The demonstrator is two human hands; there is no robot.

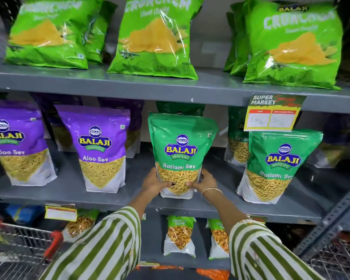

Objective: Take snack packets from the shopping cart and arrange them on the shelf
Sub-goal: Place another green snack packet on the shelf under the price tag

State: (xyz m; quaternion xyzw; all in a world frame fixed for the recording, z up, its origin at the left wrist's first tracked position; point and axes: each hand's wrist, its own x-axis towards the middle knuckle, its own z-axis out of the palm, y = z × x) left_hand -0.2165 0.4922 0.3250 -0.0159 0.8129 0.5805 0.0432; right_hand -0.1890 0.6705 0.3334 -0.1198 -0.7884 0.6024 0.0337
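Step in hand: placing. Both hands are on one green Ratlami Sev packet (pixel 181 154), upright on the middle shelf (pixel 117 201), base on or just at the shelf surface near the front edge. Left hand (pixel 153 183) has its grip clamped on the lower left corner, right hand (pixel 205 181) has its grip clamped on the lower right, thumbs on the front face.

Slot: between the purple Aloo Sev packet (pixel 101 150) on the left and a second Ratlami Sev packet (pixel 277 166) on the right, apart from both. Another green packet sits behind it, mostly hidden.

Next move, my guess: square it up face-forward, check it stands on its own, let go, then go back to the shopping cart (pixel 18 249) at lower left. Can't tell what's left in the cart.

Surface: grey metal shelving, flat, bare patches between packets. Crunchem bags (pixel 154 37) on the shelf above, Chana Garam packets (pixel 179 235) below. Price tag (pixel 273 114) hangs off the upper shelf edge at right. Supermarket aisle; slotted upright at far right.
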